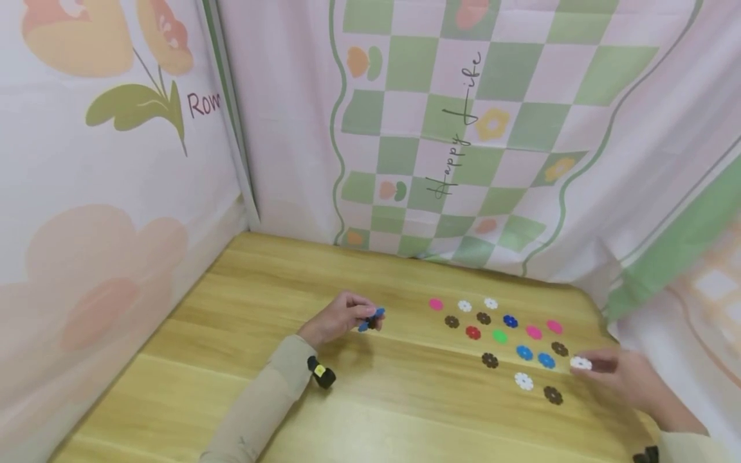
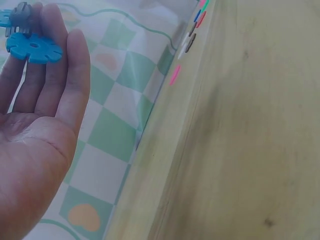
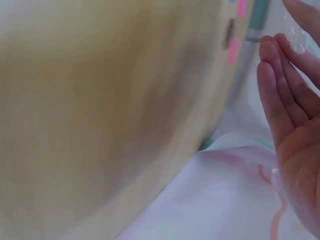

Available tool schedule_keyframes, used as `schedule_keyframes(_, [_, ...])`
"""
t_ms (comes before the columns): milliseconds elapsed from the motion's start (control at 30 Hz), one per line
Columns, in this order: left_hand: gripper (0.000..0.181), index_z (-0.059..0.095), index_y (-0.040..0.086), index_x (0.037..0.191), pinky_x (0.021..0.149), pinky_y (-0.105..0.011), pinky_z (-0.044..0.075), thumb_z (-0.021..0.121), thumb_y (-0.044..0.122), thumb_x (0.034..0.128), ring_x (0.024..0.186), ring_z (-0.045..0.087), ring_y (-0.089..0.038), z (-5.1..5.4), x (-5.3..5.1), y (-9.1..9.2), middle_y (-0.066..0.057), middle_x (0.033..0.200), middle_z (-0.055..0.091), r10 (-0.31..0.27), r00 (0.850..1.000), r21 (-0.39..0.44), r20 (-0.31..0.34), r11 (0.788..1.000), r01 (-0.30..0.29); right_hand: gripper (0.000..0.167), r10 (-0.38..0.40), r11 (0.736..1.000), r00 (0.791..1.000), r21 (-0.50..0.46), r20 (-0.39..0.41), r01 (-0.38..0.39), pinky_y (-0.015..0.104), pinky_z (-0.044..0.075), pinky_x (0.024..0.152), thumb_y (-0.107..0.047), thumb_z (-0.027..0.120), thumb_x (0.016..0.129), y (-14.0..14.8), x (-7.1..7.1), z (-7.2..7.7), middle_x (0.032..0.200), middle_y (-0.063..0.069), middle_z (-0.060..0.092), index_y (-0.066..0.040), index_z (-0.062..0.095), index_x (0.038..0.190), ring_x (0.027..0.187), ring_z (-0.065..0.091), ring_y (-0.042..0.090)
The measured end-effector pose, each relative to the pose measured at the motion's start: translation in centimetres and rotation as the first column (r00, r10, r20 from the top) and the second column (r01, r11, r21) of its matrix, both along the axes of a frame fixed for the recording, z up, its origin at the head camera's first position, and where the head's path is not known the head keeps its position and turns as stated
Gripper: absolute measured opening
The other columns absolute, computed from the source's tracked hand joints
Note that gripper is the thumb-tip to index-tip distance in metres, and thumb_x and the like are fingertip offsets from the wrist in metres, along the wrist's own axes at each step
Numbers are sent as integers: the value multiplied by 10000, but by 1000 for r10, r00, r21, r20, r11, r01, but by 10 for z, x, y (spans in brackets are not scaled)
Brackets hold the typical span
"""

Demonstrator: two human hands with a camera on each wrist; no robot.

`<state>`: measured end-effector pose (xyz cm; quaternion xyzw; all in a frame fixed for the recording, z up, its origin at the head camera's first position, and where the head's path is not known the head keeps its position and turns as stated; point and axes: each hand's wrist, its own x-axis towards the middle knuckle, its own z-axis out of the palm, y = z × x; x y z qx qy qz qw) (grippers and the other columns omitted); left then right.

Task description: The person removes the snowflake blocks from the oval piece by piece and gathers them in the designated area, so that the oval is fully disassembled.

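My left hand (image 1: 343, 316) pinches a small joined cluster of plastic flower discs (image 1: 372, 319), blue with a dark piece between, raised over the table. In the left wrist view a blue notched disc (image 2: 34, 48) of that cluster lies against the fingers, a grey-looking piece (image 2: 21, 17) standing up beside it. At the right, my right hand (image 1: 630, 378) pinches a white flower disc (image 1: 581, 363) between thumb and fingers. The right wrist view shows that white disc (image 3: 298, 40) only in part, at the fingertips.
Several loose flower discs lie flat between the hands, among them a green disc (image 1: 500, 336), a red disc (image 1: 473, 332), a brown disc (image 1: 552, 395) and a pink disc (image 1: 436, 304). Checked curtain (image 1: 451, 161) borders the wooden table (image 1: 405, 399) at the back.
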<state>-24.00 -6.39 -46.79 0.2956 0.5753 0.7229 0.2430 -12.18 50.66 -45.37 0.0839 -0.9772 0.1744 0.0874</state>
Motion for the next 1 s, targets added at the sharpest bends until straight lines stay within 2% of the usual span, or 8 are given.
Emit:
schedule_keyframes(133, [234, 793, 137, 980, 900, -243, 598, 574, 114, 1057, 926, 728, -144, 1, -1, 0, 26, 930, 776, -2, 1000, -10, -12, 1000, 2, 380, -23, 999, 998, 42, 62, 20, 265, 568, 679, -352, 942, 775, 3, 4, -12, 861, 15, 801, -91, 818, 1023, 734, 588, -124])
schedule_keyframes(367, [205, 786, 163, 964, 920, -252, 598, 599, 153, 1046, 944, 719, -142, 5, 1, -1, 27, 938, 771, -6, 1000, -14, -17, 1000, 6, 328, 30, 998, 1000, 54, -4, -30, 228, 523, 642, -275, 971, 719, 2, 1, -24, 769, -102, 724, -94, 825, 950, 701, 545, -119])
schedule_keyframes(533, [182, 784, 186, 949, 923, -251, 598, 627, 236, 1025, 948, 715, -137, 8, 2, -3, 35, 935, 769, -1, 1000, -21, -25, 1000, 1, 352, 26, 998, 999, 54, 39, -29, 219, 544, 659, -306, 965, 737, 6, -2, -25, 803, -91, 740, -97, 819, 979, 715, 577, -116])
schedule_keyframes(667, [180, 783, 189, 953, 929, -255, 600, 630, 253, 1023, 946, 713, -132, 7, 1, -1, 35, 939, 770, -9, 1000, -16, -23, 1000, 9, 440, 11, 995, 996, 93, 86, -19, 284, 587, 698, -390, 954, 746, 8, -2, -15, 895, 3, 793, -90, 810, 1034, 756, 628, -65])
schedule_keyframes(800, [210, 775, 166, 970, 925, -249, 604, 579, 186, 1044, 937, 710, -120, 6, 0, 0, 28, 952, 769, -20, 1000, 9, -19, 1000, 20, 475, 46, 992, 997, 118, 66, -54, 360, 625, 714, -387, 941, 767, -1, -6, 4, 982, 121, 813, -60, 796, 1079, 786, 698, 28])
schedule_keyframes(1000, [251, 760, 123, 1014, 945, -249, 600, 522, 136, 1096, 958, 704, -117, 6, 0, 4, 6, 996, 765, -45, 999, 34, -4, 998, 46, 492, 174, 976, 984, 123, 46, -178, 469, 652, 791, -360, 894, 841, -54, -18, 38, 1101, 135, 806, -47, 760, 1197, 920, 773, 269])
